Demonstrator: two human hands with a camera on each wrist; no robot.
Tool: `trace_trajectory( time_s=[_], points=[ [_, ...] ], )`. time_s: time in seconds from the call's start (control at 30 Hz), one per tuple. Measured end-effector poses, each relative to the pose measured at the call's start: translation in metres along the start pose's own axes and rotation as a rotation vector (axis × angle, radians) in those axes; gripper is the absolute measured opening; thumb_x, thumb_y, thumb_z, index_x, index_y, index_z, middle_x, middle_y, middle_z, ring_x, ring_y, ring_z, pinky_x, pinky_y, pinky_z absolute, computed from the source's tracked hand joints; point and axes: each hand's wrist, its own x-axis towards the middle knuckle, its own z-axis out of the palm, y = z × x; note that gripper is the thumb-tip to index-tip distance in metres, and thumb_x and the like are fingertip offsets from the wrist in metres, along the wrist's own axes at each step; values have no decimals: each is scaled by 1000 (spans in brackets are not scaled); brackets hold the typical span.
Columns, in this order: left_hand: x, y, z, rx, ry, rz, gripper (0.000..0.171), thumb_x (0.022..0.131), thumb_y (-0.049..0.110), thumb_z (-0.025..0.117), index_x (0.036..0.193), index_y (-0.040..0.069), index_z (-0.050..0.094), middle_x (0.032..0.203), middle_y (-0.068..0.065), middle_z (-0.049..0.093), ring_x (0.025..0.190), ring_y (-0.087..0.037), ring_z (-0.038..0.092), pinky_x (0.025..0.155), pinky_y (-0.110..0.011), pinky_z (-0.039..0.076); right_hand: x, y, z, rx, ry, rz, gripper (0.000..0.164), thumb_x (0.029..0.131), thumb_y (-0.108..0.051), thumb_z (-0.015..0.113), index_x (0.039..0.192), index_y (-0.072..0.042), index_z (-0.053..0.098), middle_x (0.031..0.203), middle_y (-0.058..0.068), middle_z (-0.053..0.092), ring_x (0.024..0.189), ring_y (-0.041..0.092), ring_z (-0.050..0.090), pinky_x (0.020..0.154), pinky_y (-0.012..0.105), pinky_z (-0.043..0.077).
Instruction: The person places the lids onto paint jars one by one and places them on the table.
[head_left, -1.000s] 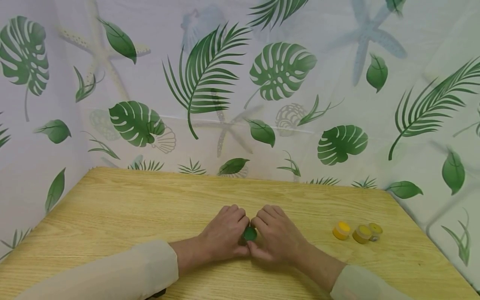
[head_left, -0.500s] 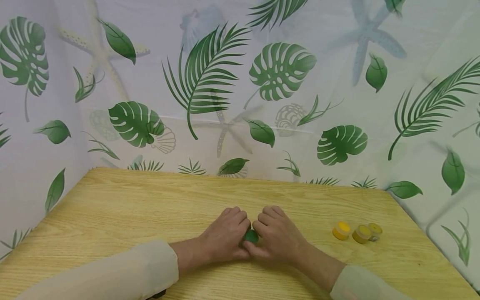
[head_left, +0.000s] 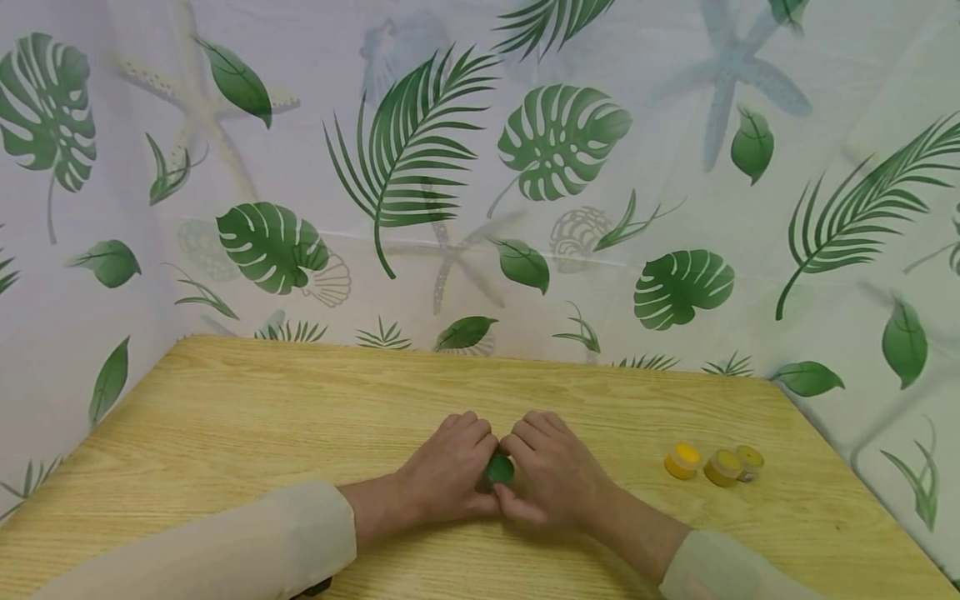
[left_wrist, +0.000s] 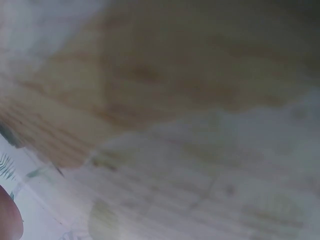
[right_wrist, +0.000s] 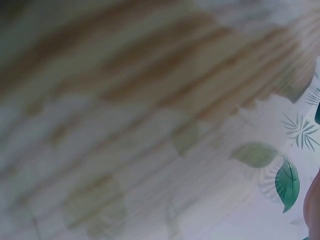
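A small round pot with a green top [head_left: 500, 469] is held between both hands above the near middle of the table, and its sides are mostly hidden by fingers. My left hand [head_left: 455, 468] grips it from the left with curled fingers, thumb on the near side. From the right, my right hand [head_left: 553, 471] grips the same pot, its thumb tip meeting the left thumb. Only a bit of a finger [left_wrist: 9, 216] shows at the edge of the left wrist view. In the right wrist view a finger [right_wrist: 313, 210] shows at the right edge.
To the right on the wood-grain table [head_left: 300, 400] stand a small bright yellow pot [head_left: 682, 461], a darker yellow pot [head_left: 723, 467] and another small yellow-topped pot [head_left: 750, 462] close behind it. A leaf-printed white cloth [head_left: 450, 167] hangs behind the table.
The green-topped pot shifts and tilts slightly between the hands, down and right, then back. Both hands stay around it with small finger and thumb movements. The yellow pots have not moved.
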Motion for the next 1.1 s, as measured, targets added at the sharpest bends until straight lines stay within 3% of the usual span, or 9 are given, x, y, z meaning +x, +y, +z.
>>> trace_trajectory(
  time_s=[0.4,0.67,0.93,1.1],
  points=[
    [0,2,0,36,7,20,43,80,58,71,83,17,61,78,7,48,76,-11,39,72,-25,36,0,-2,0,-28,9,15,38,91,-48,44,80,-13,56,76,-4,50,76,17,47,75,32,41],
    [0,3,0,30,4,32,41,82,57,69,85,17,62,81,7,51,77,-11,41,74,-26,38,0,-3,0,-50,-9,23,39,89,-50,45,75,-14,54,73,-3,49,73,17,46,73,32,40],
    [1,6,-1,17,56,130,45,77,57,73,88,15,62,82,7,52,77,-10,43,76,-26,41,-1,-3,0,-52,34,7,49,93,-53,42,60,-18,47,55,-8,38,55,11,37,59,27,31],
    [0,5,-2,7,47,98,50,76,61,74,92,15,64,83,6,52,79,-11,44,75,-26,39,-2,-3,-2,-47,-21,29,55,96,-62,36,70,-17,55,64,-7,46,63,12,43,63,28,36]
  ],
)
